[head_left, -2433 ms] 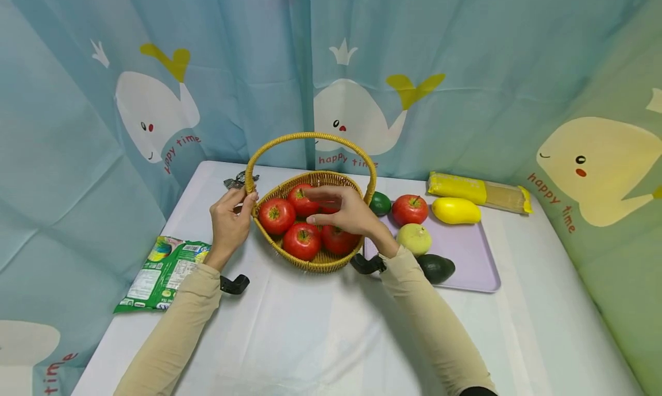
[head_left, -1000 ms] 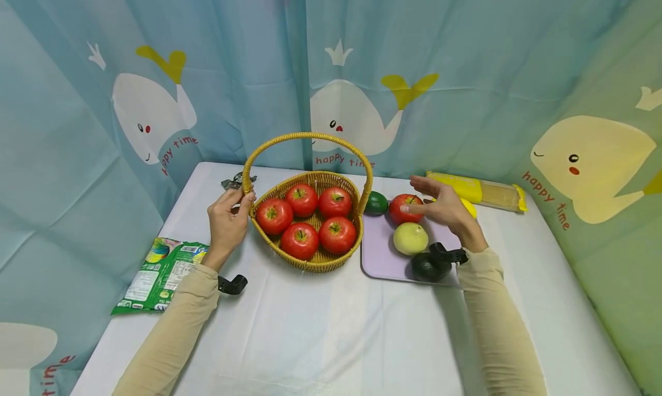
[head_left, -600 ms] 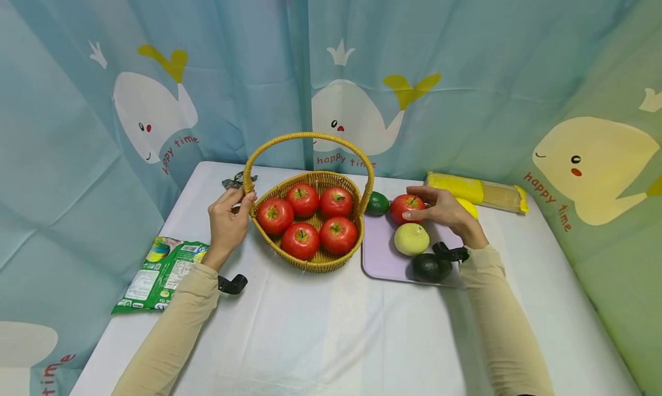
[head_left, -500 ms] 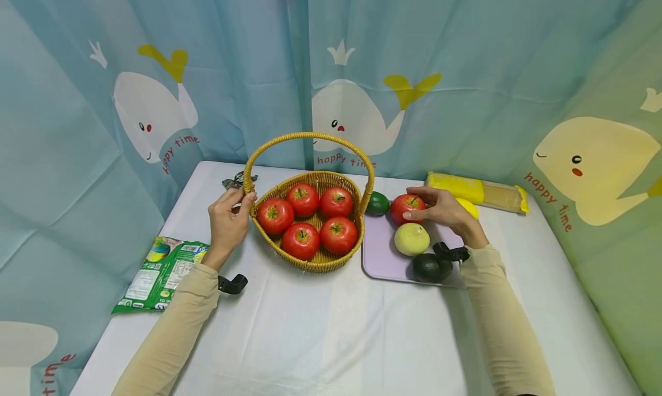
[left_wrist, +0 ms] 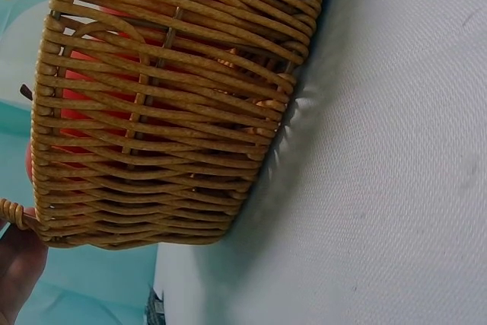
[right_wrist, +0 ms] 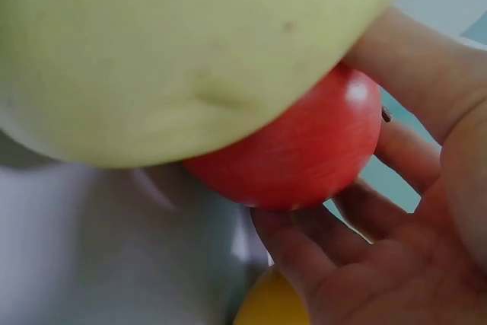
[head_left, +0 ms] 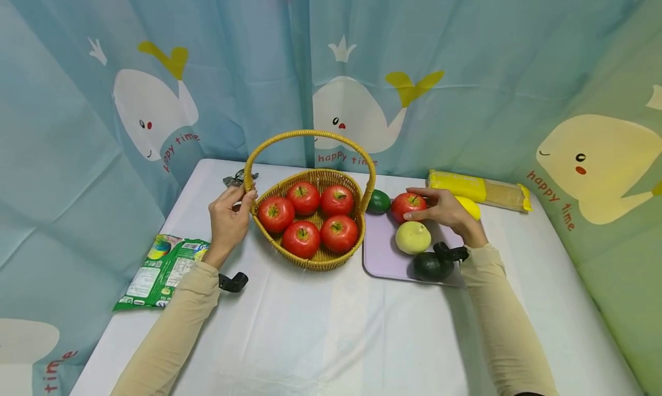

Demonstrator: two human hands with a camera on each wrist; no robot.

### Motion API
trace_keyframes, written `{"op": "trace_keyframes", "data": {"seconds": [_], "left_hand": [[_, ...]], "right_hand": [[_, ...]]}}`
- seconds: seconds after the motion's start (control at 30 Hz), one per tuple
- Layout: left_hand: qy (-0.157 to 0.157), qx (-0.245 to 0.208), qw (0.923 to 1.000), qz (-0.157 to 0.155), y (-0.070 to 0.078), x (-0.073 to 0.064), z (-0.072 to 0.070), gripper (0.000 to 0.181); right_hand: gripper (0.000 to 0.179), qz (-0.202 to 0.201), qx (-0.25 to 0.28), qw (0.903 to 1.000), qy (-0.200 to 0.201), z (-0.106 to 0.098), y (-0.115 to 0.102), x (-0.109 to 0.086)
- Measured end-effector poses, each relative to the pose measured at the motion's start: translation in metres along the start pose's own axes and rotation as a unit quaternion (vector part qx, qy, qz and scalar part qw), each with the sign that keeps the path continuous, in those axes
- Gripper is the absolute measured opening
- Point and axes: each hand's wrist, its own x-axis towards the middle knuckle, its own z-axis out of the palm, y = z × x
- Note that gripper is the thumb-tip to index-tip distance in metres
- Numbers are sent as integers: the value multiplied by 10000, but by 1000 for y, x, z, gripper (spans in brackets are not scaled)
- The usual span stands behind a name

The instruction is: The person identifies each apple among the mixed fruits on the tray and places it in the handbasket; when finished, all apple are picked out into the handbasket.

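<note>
A yellow wicker basket [head_left: 323, 265] with a tall arched handle holds several red apples [head_left: 301, 239]. My left hand [head_left: 227, 223] pinches the left foot of that handle, and the left wrist view shows the woven wall [left_wrist: 167, 127] close up. On a lilac tray [head_left: 380, 261] to the right, my right hand [head_left: 449, 211] grips another red apple [head_left: 405, 206], thumb on the near side and fingers behind. In the right wrist view a pale green round fruit [right_wrist: 175, 51] partly covers this apple [right_wrist: 304, 150]. The apple appears to sit on the tray still.
Around the gripped apple lie a small green fruit [head_left: 379, 202], a dark avocado-like fruit [head_left: 431, 266] and a partly hidden yellow fruit [head_left: 469, 207]. Behind is a yellow-wrapped pack [head_left: 465, 188]. A green snack bag [head_left: 162, 272] and a dark twisted wrapper [head_left: 240, 178] lie left.
My right hand has moved from over the basket rightward to the tray and closed around the apple there. My left hand has stayed on the handle.
</note>
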Motion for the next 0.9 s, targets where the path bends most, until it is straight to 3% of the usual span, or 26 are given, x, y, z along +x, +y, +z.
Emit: {"op": "trace_keyframes", "data": {"seconds": [0.23, 0.43, 0.57, 0.77, 0.9], "left_hand": [[15, 10, 10000, -47, 2, 1, 0, 17], [61, -4, 10000, 23, 27, 3, -3, 17], [64, 46, 10000, 58, 35, 3, -4, 17], [13, 23, 10000, -28, 18, 1, -2, 18], [-39, 49, 10000, -29, 4, 0, -2, 19]], "right_hand": [[86, 202, 197, 9992, 271, 0, 0, 0], [86, 228, 303, 9975, 601, -3, 0, -3], [83, 134, 331, 9956, 866, -6, -4, -6], [83, 84, 732, 9916, 1063, -12, -13, -14], [80, -215, 847, 9894, 1156, -16, -19, -20]]}}
